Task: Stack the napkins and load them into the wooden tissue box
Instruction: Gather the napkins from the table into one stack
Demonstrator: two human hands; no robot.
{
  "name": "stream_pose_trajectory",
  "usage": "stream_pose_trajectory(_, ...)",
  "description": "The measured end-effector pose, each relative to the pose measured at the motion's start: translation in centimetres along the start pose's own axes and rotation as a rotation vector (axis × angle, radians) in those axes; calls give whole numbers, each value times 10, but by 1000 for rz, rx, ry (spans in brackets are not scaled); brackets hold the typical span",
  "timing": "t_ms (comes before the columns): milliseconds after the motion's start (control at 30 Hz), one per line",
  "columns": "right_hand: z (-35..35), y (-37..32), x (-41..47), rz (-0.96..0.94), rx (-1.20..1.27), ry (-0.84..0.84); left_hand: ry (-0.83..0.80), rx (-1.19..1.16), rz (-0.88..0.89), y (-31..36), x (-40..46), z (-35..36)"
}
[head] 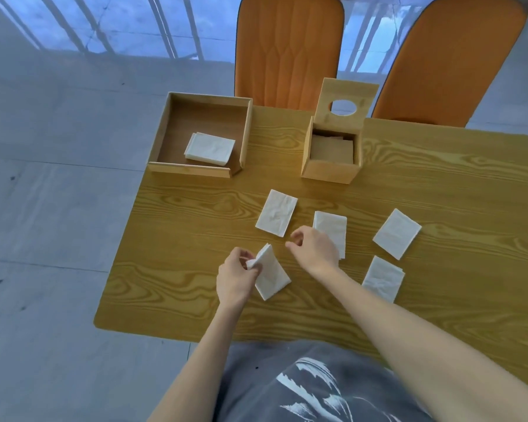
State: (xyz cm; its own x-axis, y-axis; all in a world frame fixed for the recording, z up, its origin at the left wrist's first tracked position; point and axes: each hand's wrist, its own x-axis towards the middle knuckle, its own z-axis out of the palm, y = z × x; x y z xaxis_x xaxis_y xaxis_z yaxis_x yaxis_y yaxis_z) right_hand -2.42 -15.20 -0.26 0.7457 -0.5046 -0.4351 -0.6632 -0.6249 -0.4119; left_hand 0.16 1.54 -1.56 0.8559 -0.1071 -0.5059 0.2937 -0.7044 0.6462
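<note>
Several white folded napkins lie on the wooden table [171,233]. My left hand [236,280] pinches the top corner of one napkin [271,275], lifting that edge. My right hand [316,249] hovers just right of it with fingers loosely curled and nothing in them, partly covering a second napkin [333,228]. Other napkins lie at centre [276,213], at right [397,233] and near right [383,278]. The wooden tissue box [329,169] stands behind them with its holed lid [345,99] flipped up; its inside looks bare.
A shallow wooden tray [192,170] at the table's far left corner holds a small stack of napkins [209,148]. Two orange chairs [287,50] stand behind the far edge. The table's left edge drops to a grey tiled floor.
</note>
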Motion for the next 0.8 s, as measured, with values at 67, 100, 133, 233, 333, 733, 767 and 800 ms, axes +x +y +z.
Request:
stream_pose_trajectory(67, -2, -8, 13, 101, 83, 36, 19, -173, -53, -2, 1, -3)
stream_pose_trajectory(100, -3, -13, 20, 150, 116, 41, 25, -258, -85, -3, 1, -4)
stream_pose_trajectory(133, -3, -18, 26, 199, 143, 42, 27, -350, -126, -4, 3, -5)
stream_pose_trajectory(233, -4, -34, 39, 322, 169, 52, 23, -633, -254, -7, 7, -6)
stream_pose_trajectory(333, 1, -45, 44, 377, 129, 60, 18, -799, -337, -6, 9, -8)
stream_pose_trajectory(733, 6, -42, 49, 332, 249, 118, -14, -952, -412, -8, 15, -6)
stream_pose_trajectory(767, 6, -37, 48, 312, 299, 134, -19, -957, -410, -8, 15, -5)
stream_pose_trajectory(800, 6, -32, 47, 294, 364, 145, -22, -960, -409, -8, 15, -5)
